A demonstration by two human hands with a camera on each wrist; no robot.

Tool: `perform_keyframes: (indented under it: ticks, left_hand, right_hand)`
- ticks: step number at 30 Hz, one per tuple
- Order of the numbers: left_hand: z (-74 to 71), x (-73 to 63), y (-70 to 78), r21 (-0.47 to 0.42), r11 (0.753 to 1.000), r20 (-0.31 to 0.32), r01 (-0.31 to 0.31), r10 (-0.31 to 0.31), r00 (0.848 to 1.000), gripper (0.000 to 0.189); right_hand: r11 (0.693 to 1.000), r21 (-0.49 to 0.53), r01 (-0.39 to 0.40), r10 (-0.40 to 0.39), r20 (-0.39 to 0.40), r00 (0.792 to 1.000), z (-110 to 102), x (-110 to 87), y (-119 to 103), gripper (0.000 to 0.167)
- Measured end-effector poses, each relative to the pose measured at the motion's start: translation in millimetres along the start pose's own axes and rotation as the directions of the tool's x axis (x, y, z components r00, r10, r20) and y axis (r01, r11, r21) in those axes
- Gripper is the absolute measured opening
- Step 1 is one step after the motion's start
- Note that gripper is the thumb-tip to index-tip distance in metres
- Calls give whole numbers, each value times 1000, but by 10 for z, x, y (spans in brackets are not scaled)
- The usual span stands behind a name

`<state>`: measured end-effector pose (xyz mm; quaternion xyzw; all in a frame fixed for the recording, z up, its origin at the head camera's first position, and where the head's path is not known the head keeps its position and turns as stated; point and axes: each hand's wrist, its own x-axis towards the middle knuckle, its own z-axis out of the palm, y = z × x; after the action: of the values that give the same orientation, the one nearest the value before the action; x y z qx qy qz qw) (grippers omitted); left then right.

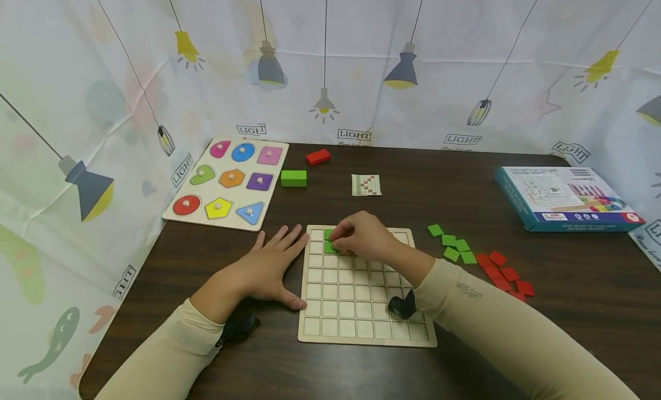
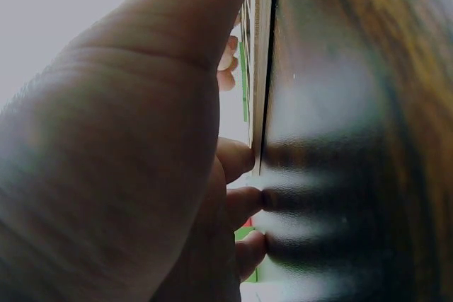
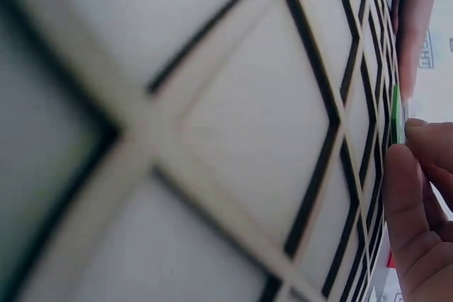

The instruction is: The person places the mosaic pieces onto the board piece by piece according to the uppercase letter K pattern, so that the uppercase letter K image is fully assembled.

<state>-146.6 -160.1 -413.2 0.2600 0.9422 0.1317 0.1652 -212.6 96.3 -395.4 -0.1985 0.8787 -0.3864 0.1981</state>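
- Centrally, a pale wooden grid board [image 1: 346,327] lies flat on a dark wood-grain bench [image 1: 268,374], seen from above by a person in long beige sleeves [image 1: 490,319].
- Of the two hands, the right hand [image 1: 365,236] reaches over the board, thumb and fingertips brought together in a narrow pinch on a green square [image 1: 329,248]. This square is in the second column from the left, second row from the top.
- Directly above it, in the top row, is another green square [image 1: 327,234], partly covered by the fingers.
- The left hand [image 1: 268,268] is spread wide on the bench, palm down, its thumb touching the left edge of the board.
- Right of the board lie five loose green squares [image 1: 449,240], and just beyond them a cluster of red squares [image 1: 509,274], some touching.
- Behind the board are a green block [image 1: 294,179], a red block [image 1: 317,157] and a small card [image 1: 366,185] printed with a grid pattern.
- At the far left is a puzzle board [image 1: 213,187] with nine colourful knobbed shapes; at the far right, a flat box [image 1: 568,199] with teal sides.
- A white cloth [image 1: 356,21] printed with hanging lamps surrounds the bench.
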Motion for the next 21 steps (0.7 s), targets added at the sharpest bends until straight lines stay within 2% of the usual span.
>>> perform_keyframes:
  ticks: [6, 12, 17, 21]
  left_hand:
    - [0, 4, 14, -3, 1000, 5, 8, -8, 1000, 136]
    - [19, 13, 10, 5, 1000, -3, -11, 11, 1000, 135]
    - [50, 28, -27, 18, 1000, -13, -13, 13, 1000, 137]
    - [54, 29, -31, 14, 1000, -17, -11, 11, 1000, 138]
  right_hand:
    - [1000, 4, -10, 11, -35, 999, -214, -117, 119, 15]
    - [999, 4, -49, 49, -81, 995, -599, -327, 325, 26]
    - [995, -77, -71, 59, -147, 987, -938, -521, 599, 32]
    - [980, -152, -127, 97, -193, 976, -1137, -699, 801, 37]
